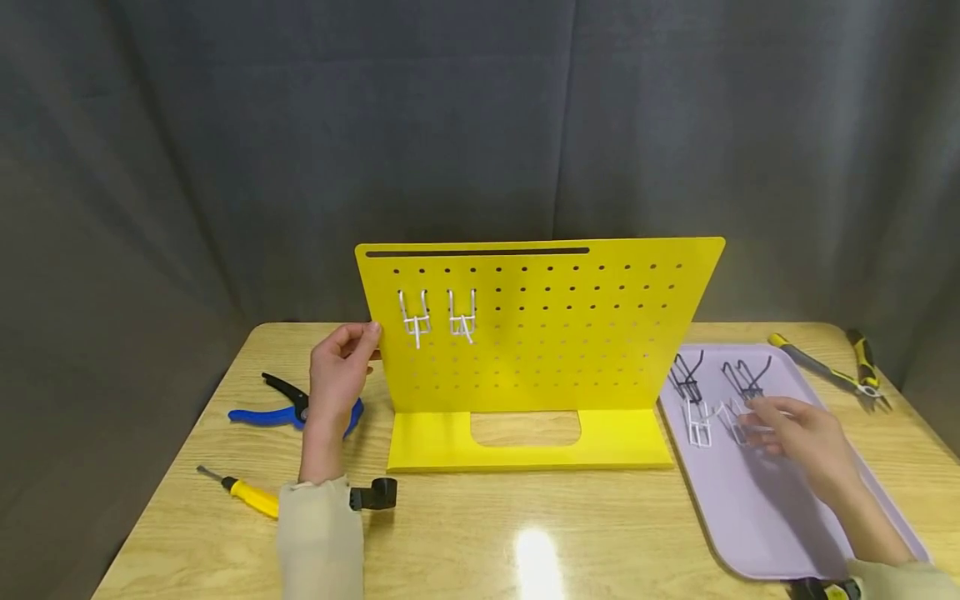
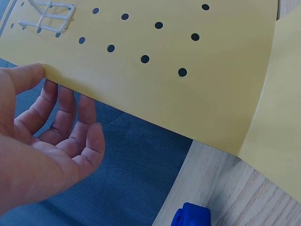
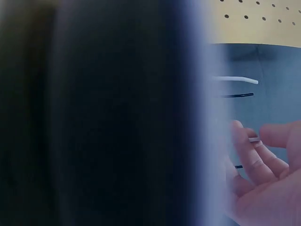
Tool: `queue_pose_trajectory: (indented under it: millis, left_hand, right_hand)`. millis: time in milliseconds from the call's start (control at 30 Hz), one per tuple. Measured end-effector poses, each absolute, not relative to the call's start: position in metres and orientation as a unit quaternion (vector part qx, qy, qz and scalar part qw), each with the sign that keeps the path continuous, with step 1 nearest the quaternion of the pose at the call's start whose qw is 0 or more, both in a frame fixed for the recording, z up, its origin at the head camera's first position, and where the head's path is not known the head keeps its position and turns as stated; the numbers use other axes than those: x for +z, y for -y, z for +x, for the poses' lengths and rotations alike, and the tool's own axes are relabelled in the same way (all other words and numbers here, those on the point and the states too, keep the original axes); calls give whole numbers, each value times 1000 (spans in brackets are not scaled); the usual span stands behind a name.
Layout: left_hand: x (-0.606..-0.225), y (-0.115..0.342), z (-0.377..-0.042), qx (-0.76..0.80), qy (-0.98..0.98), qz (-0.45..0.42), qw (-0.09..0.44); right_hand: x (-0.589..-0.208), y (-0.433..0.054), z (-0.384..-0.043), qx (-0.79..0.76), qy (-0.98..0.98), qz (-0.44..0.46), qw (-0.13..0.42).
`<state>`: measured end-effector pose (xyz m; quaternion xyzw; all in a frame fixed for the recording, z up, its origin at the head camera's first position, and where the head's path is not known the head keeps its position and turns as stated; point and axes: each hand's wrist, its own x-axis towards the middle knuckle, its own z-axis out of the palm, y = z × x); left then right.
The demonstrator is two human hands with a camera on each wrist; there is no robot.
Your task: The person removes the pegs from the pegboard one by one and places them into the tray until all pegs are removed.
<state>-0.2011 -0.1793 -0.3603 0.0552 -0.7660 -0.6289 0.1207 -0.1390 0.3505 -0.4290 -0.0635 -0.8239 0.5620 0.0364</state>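
Note:
A yellow pegboard stands upright on its own base. Two white wire hooks hang side by side in its upper left holes. My left hand grips the board's left edge, thumb in front and fingers behind, as the left wrist view shows. Over the lilac tray, my right hand pinches a white wire hook by its prong; the fingers partly cover it. Beside it on the tray lie another white hook and two black hooks. A dark blurred shape blocks most of the right wrist view.
Left of the board lie blue-handled pruning shears and a yellow screwdriver. Beyond the tray's right rim are yellow-and-black pliers. A dark grey curtain hangs behind the wooden table.

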Motion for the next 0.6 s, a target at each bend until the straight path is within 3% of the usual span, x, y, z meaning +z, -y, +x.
queue_pose_trajectory:
  millis: [433,600]
  left_hand:
    - [-360,178,-201,-629,766,53,121]
    - [-359,179,-202,-628,767,53,122]
  right_hand:
    - [-422,-356,-142,505,862,-44,-17]
    - [-409,-360,-137,508,861,-22,8]
